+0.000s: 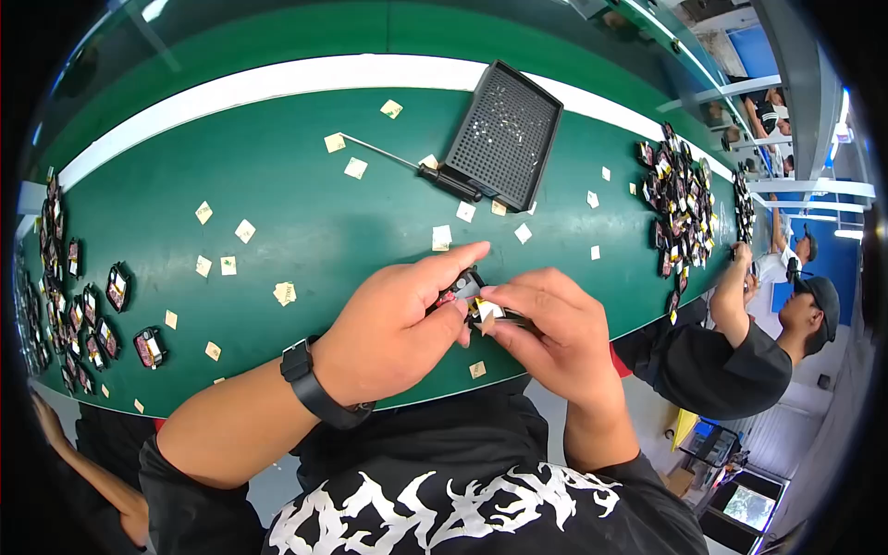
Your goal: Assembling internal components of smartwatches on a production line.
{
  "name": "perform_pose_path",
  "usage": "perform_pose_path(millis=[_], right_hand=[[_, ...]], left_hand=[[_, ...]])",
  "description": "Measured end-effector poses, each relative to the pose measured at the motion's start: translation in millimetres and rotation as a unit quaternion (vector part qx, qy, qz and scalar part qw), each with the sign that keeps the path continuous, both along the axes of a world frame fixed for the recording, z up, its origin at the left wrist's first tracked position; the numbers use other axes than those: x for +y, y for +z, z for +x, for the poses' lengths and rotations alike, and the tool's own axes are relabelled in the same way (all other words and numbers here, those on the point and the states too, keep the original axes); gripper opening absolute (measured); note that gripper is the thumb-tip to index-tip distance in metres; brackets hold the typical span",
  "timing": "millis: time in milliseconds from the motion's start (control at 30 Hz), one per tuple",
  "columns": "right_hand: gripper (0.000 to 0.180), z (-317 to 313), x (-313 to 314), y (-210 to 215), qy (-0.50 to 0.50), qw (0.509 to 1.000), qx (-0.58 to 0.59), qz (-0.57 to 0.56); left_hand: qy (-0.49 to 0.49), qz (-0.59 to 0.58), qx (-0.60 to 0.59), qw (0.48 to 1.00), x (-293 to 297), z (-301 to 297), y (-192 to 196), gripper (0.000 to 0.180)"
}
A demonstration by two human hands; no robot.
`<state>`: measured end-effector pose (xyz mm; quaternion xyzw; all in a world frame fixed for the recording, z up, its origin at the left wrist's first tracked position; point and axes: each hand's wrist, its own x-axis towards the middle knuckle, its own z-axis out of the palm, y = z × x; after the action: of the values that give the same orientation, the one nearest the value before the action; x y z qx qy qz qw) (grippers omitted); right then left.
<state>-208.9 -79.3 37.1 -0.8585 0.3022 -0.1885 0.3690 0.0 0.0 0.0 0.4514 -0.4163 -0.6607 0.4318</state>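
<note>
My left hand (388, 314), with a black watch strap on its wrist, grips a small black electronic device (469, 280) above the near part of the green table. Pink or red parts show along the device's side under my fingers. Thumb and forefinger of my right hand (562, 338) pinch a small white-and-yellow piece (488, 311) at the device's right side. A tan flap hangs below that piece. My fingertips hide much of the device, so I cannot tell how the two are joined.
Beyond my hands lies a black perforated tray (546, 171) with small shiny bits, and a screwdriver (449, 182) beside it. Small paper squares (245, 230) dot the green table (305, 194). Similar devices are heaped right (683, 199) and left (91, 310). A co-worker (740, 342) sits at right.
</note>
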Motion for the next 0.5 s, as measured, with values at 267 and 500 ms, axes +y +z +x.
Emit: perform_pose_path(millis=[267, 500], right_hand=[[0.013, 9.6, 15.3, -13.7, -0.153, 0.957, -0.102, 0.225], [0.013, 17.8, 24.5, -20.6, -0.202, 0.944, -0.112, 0.235]], left_hand=[[0.023, -0.036, -0.015, 0.999, 0.0, -1.6, 1.0, 0.049], [0.054, -0.09, -0.047, 0.993, 3.8, -8.4, -10.5, 0.038]])
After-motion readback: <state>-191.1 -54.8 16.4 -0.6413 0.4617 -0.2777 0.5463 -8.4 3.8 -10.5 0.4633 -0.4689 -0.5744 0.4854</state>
